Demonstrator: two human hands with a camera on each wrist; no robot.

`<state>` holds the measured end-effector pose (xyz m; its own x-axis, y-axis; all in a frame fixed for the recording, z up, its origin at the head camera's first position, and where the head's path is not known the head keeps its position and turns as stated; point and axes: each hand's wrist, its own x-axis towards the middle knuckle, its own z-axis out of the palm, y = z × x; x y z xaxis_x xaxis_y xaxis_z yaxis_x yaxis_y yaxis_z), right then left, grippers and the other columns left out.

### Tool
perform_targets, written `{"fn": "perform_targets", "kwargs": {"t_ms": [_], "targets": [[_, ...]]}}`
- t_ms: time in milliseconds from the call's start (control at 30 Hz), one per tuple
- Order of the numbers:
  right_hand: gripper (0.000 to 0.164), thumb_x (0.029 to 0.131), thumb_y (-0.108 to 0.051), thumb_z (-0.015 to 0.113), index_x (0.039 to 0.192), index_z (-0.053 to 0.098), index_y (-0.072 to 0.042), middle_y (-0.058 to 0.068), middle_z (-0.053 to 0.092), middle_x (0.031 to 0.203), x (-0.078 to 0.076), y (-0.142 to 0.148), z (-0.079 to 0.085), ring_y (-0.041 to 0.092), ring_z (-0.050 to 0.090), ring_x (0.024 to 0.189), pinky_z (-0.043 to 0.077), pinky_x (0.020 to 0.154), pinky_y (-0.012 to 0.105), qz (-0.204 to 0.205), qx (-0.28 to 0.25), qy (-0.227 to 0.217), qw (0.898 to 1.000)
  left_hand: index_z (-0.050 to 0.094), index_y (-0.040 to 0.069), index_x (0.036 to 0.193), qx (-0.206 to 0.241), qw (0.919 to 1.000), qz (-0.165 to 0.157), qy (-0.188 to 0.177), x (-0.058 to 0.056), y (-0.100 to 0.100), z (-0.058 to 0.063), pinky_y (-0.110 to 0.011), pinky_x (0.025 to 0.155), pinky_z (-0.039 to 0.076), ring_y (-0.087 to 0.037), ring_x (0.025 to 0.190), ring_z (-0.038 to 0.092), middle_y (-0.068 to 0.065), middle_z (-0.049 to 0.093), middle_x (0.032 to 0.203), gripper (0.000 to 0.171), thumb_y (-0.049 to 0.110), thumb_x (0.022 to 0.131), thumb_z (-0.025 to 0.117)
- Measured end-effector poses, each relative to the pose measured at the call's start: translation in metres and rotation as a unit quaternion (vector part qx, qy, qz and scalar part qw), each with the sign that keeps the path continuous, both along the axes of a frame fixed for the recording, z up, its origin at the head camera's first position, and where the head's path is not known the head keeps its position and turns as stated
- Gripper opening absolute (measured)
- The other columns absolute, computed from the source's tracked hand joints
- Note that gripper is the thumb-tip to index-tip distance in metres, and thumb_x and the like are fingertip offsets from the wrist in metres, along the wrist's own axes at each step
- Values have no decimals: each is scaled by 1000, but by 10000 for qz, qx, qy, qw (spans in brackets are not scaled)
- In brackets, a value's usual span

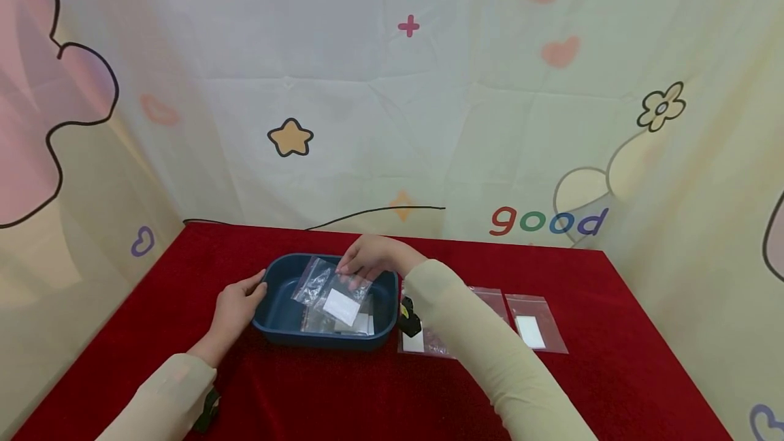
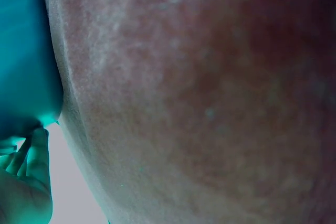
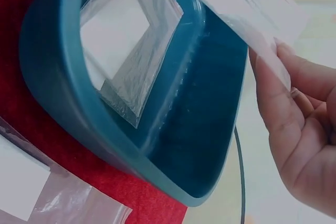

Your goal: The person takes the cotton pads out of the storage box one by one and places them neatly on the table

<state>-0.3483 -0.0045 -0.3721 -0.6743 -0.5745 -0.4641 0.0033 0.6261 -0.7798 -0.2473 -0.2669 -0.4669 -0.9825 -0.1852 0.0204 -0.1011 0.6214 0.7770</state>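
A dark blue rectangular basin (image 1: 324,340) stands on the red cloth. My left hand (image 1: 235,305) grips its left rim, the thumb over the edge; in the left wrist view those fingers (image 2: 38,156) are at the basin's edge. Above the basin, my right hand (image 1: 376,258) pinches the edge of a clear zip bag (image 1: 341,306) with a white card inside. The right wrist view shows thumb and forefinger on this bag (image 3: 226,3). Under it, more clear bags with white cards (image 3: 118,35) lie in the basin, partly hidden by the held bag in the head view.
To the basin's right, several similar zip bags lie flat on the cloth: one with a white card (image 1: 530,332) farthest right, others partly behind the right forearm. A printed curtain (image 1: 343,175) hangs behind the table (image 1: 294,400).
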Motion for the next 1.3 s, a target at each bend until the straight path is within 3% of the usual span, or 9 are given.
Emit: {"fn": "perform_targets", "kwargs": {"t_ms": [333,667,1000,1300], "targets": [[27,100,-12,65,123,72,-2,14,77,107,5,12,-4,13,73,74,63,75,24,-529,-418,-40,9977,45,-3,150,-80,10000,15,47,-2,-1,-2,-55,109,50,-44,139,52,-28,49,149,48,16,106,50],[27,100,-16,66,123,74,-5,12,79,107,22,24,-16,10,76,77,62,74,24,-1129,-933,-118,9891,46,-2,150,-45,9999,47,95,-1,0,-2,-55,109,50,-43,138,53,-28,50,149,47,15,106,49],[28,101,-16,64,124,72,-3,2,79,96,45,38,-24,7,75,75,55,64,17,-1761,-1616,-593,9692,46,-2,150,16,9999,39,93,-1,-1,-1,-55,112,48,-43,141,50,-27,49,150,48,15,106,49],[33,103,-11,58,133,65,2,-6,77,89,69,53,-33,5,74,75,60,69,18,-2094,-2187,-879,9490,45,0,151,182,9998,89,-35,-1,-1,-1,-56,114,46,-43,143,47,-26,47,153,48,17,107,49]]}}
